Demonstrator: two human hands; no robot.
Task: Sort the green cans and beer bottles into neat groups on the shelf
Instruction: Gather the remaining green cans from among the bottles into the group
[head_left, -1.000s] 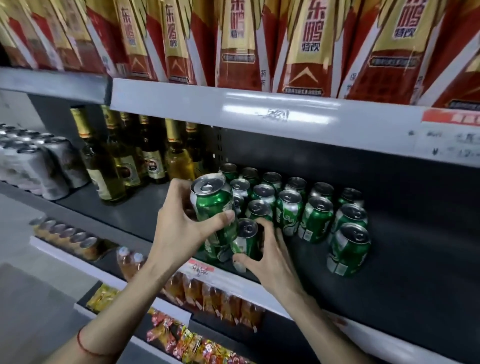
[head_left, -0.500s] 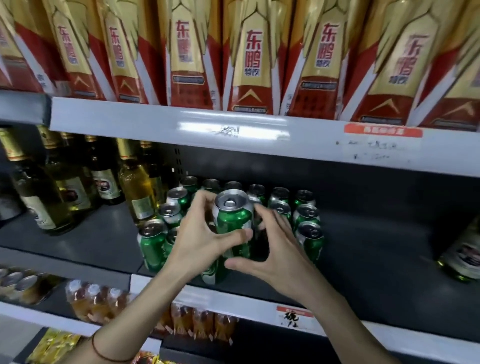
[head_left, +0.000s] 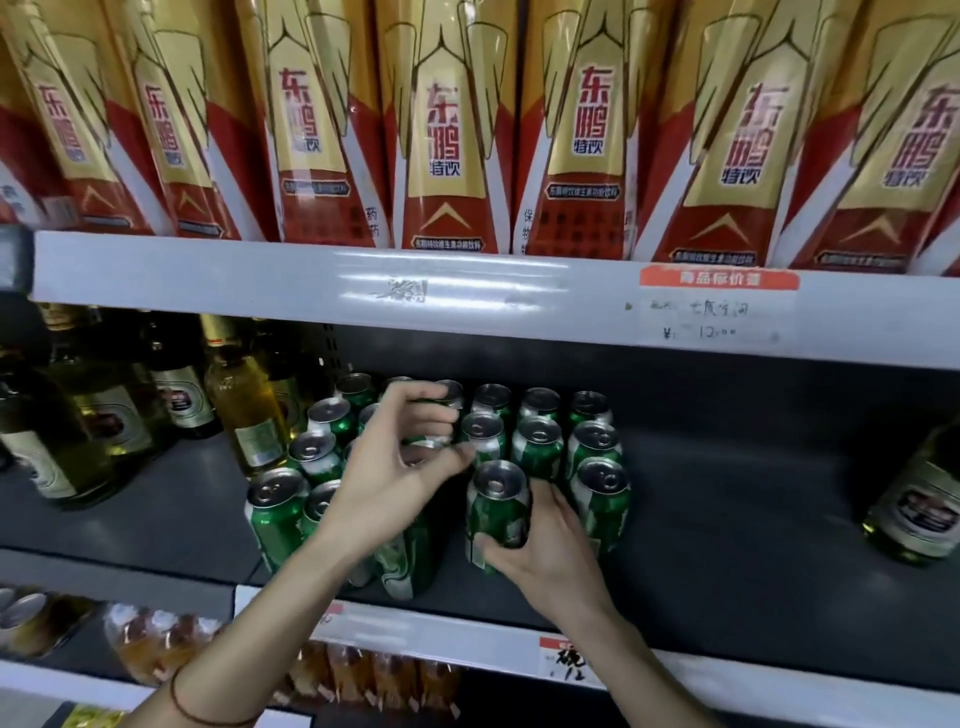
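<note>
One green can (head_left: 497, 512) now stands at the front of the can cluster, gripped by the right hand (head_left: 545, 558) | left hand (head_left: 395, 483) has let go, fingers loosely curled just above the cans (head_left: 540, 447) | beer bottles (head_left: 244, 410) grouped left of both hands; stray bottle (head_left: 914, 514) far right, unsorted.
</note>
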